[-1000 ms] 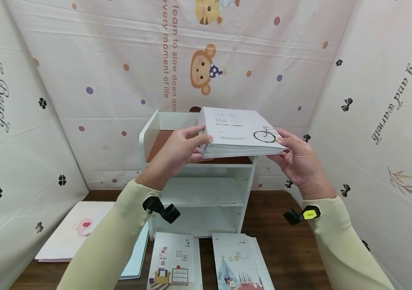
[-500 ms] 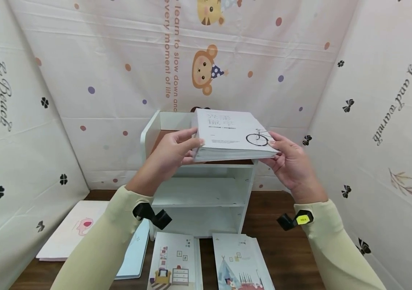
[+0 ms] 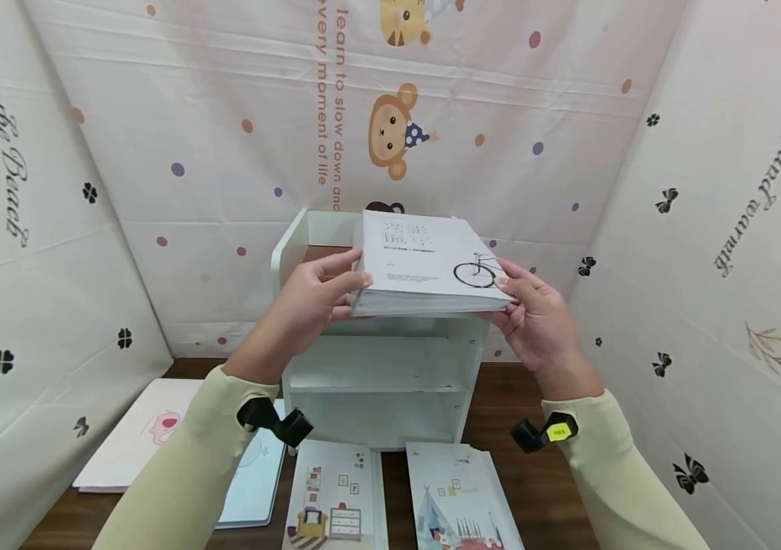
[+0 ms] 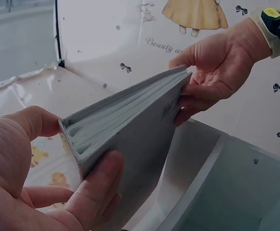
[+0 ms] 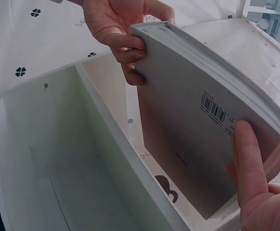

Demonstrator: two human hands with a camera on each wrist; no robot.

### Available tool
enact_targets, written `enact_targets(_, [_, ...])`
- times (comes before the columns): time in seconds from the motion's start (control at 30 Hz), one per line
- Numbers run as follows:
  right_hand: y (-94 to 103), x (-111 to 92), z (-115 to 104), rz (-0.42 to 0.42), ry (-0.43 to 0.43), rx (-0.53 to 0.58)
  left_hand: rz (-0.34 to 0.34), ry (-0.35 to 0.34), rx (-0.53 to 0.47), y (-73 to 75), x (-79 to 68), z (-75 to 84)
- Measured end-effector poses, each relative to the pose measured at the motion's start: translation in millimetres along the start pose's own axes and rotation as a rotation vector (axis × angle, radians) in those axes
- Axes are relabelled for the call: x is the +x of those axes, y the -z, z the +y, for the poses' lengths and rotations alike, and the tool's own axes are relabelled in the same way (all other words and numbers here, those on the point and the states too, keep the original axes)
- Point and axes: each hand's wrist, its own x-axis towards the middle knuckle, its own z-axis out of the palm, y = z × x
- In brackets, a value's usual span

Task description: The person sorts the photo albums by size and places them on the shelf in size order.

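Note:
A thick white photo album with a bicycle drawn on its cover is held up in front of a small white shelf unit, overlapping its top in the head view. My left hand grips the left side, thumb on the cover's near corner and fingers beneath. On the opposite side, my right hand pinches the near right corner, with its thumb over the bicycle. Page edges face me in the left wrist view. The back cover carries a barcode, and right-hand fingers press against it.
Two illustrated albums lie side by side on the dark wooden surface before the shelf. At left rest a white album with a pink elephant and a light-blue one. Printed cloth walls surround the area.
Both hands have carried the album a little left and down in the head view, keeping the same grip. The shelf and lying albums stay put.

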Motion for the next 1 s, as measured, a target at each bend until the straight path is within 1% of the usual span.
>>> enact_targets(0.1, [-3.0, -1, 2, 0.000, 0.001, 0.006, 0.003, 0.000, 0.006, 2.9, -3.4, -1.2])
enact_targets(0.43, [-11.5, -8, 14, 0.041, -0.034, -0.036, 0.022, 0.006, 0.009, 12.0, -11.3, -9.0])
enact_targets(0.57, [-12.3, -10, 19, 0.044, -0.043, -0.036, 0.025, 0.010, 0.014, 14.9, -13.5, -13.1])
enact_targets(0.8, [-11.7, -11, 29, 0.054, -0.039, -0.036, 0.009, 0.005, 0.003, 17.7, -16.6, -20.3])
enact_targets(1.0, [-11.7, -13, 39, 0.056, -0.043, -0.028, 0.022, 0.014, 0.010, 20.0, -19.4, -25.7])
